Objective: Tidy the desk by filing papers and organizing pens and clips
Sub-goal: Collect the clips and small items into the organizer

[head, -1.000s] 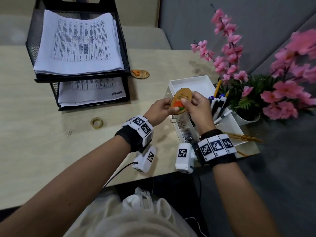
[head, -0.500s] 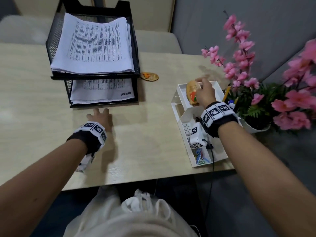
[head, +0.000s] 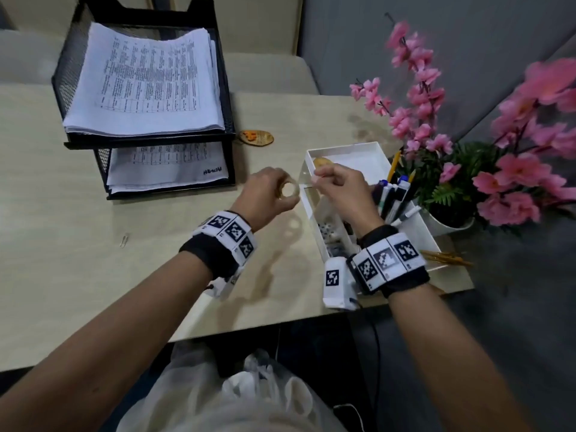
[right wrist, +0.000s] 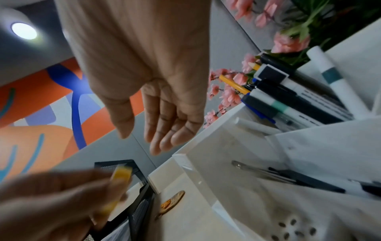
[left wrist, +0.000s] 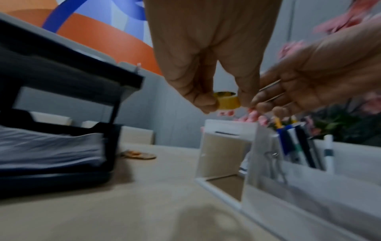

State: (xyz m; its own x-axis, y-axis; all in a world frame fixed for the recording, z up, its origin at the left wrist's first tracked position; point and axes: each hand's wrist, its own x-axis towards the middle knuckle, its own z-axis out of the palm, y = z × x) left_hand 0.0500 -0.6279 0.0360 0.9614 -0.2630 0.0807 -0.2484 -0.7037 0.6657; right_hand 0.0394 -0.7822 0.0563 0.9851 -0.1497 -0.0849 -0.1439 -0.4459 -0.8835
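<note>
One tape roll is pinched in the left grip; right grip is held loose and empty, so a handover or a drop into the organizer is probably called for next.

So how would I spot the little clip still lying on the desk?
Start at the black paper tray at the back left of the desk. Come toward the near edge from its lower shelf to a bare patch. The small metal clip lies there alone, left of the left hand, the only loose silver thing.
</note>
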